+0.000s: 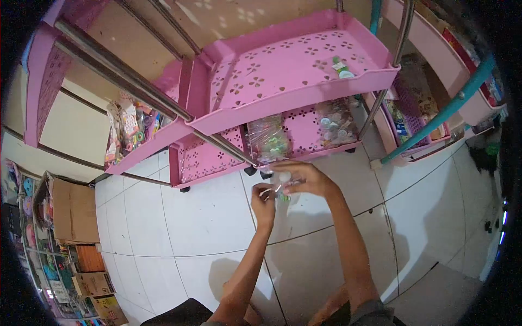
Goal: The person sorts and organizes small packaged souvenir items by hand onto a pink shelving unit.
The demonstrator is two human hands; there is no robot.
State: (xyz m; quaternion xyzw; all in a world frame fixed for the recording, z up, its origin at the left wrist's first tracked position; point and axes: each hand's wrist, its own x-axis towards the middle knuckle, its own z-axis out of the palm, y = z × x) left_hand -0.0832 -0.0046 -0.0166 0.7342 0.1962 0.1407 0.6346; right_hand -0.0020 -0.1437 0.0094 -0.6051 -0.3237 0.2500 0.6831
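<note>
Between my hands, above the white tiled floor, is a small clear plastic packet (pixel 280 187) with a white round part and some green in it. My right hand (pixel 309 179) grips it from the right, fingers curled over its upper part. On the other side, my left hand (pixel 263 205) is closed in a pinch at the packet's left edge; its fingertips are partly hidden. Just beyond sits the lower pink tray, holding a heap of clear packets with green pieces (pixel 272 138) and another heap with whitish round pieces (pixel 336 122).
The pink rack's upper tray (pixel 293 95) holds a small green and white item (pixel 341 68). Metal poles (pixel 125 70) cross at left. A teal pole (pixel 440 117) slants at right beside a purple basket (pixel 421 127). Cardboard boxes (pixel 76 209) stand at far left.
</note>
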